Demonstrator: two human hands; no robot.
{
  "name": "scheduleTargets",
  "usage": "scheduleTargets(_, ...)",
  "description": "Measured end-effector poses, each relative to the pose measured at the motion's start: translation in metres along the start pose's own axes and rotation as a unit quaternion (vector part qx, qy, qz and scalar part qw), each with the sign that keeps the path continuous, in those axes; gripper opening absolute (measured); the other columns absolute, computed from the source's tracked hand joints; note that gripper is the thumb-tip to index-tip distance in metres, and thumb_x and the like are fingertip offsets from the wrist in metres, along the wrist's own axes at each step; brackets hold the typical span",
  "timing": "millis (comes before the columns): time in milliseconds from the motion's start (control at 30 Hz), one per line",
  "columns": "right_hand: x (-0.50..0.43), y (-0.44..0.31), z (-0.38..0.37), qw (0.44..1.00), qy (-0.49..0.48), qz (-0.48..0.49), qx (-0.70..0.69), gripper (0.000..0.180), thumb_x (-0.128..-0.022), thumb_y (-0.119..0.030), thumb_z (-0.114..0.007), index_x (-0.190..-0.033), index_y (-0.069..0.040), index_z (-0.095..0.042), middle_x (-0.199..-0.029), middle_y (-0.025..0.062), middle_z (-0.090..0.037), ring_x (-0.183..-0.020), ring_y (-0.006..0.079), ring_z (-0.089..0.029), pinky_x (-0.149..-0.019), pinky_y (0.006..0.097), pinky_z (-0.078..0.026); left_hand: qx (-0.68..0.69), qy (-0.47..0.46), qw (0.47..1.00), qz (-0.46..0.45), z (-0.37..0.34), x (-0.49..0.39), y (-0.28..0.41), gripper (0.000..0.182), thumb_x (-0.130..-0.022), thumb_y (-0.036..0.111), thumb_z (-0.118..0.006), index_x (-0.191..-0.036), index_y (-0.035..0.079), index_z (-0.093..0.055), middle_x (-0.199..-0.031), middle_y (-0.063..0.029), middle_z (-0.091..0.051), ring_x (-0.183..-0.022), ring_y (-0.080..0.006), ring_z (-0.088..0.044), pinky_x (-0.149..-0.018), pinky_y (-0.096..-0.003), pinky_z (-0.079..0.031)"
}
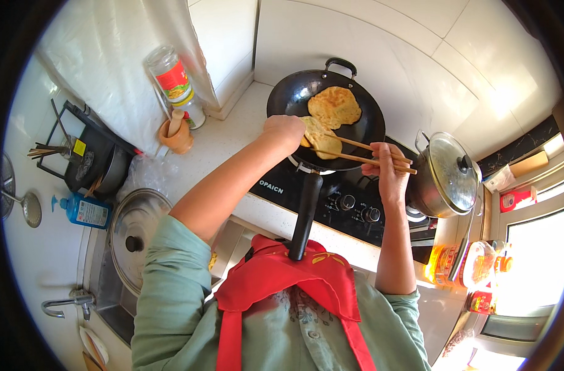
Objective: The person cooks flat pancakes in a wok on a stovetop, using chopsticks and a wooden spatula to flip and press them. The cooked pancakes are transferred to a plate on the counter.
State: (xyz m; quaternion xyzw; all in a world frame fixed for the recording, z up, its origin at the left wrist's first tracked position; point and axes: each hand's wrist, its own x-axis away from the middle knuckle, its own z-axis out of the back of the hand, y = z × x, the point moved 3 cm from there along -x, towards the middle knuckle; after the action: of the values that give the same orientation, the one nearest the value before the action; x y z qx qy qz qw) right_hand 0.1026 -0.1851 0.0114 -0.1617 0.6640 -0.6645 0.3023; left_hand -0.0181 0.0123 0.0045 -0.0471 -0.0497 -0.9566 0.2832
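Observation:
My right hand (389,167) holds a pair of long wooden chopsticks (351,156), their tips at the lower flatbread (322,141) in a black wok (372,106). My left hand (285,132) is over the wok's left side, right at the edge of that same flatbread; its fingers are hidden behind the back of the hand, so its grip cannot be made out. A second, browned flatbread (334,106) lies flat higher up in the wok and touches the lower one. The wok's long black handle (306,218) points towards my red apron (286,283).
A lidded steel pot (442,176) stands right of the wok on the black gas hob (282,191). Left are a wooden mortar (176,139) with pestle, a glass jar (169,74), a large pan lid (140,236) over the sink and a blue pump bottle (89,211). Oil bottles (449,264) stand right.

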Motion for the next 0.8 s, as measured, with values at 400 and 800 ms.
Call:
scheduleTargets(400, -0.044, 0.003, -0.027, 0.998, 0.036, 0.054, 0.009, 0.026, -0.091, -0.019, -0.053, -0.081, 0.004, -0.059, -0.068, 0.0079, -0.061, -0.053, 0.0134, -0.059, -0.048, 0.0230, -0.049, 0.121, 0.133, 0.983, -0.022, 0.020, 0.021, -0.041, 0.020, -0.074, 0.016, -0.066, -0.087, 0.003, -0.057, -0.085, -0.0166, -0.060, -0.086, -0.0359, -0.058, -0.072, -0.0453, -0.044)
scheduleTargets(800, -0.070, 0.038, 0.060, 0.978, 0.189, -0.084, 0.027, 0.032, -0.094, -0.021, -0.047, -0.083, 0.008, -0.056, -0.069, 0.0156, -0.061, -0.052, 0.0201, -0.062, -0.047, 0.0265, -0.055, 0.291, 0.163, 0.942, 0.033, -0.015, 0.067, -0.078, 0.023, -0.077, 0.018, -0.066, -0.090, 0.002, -0.057, -0.084, -0.0111, -0.061, -0.078, -0.0274, -0.059, -0.067, -0.0353, -0.045)
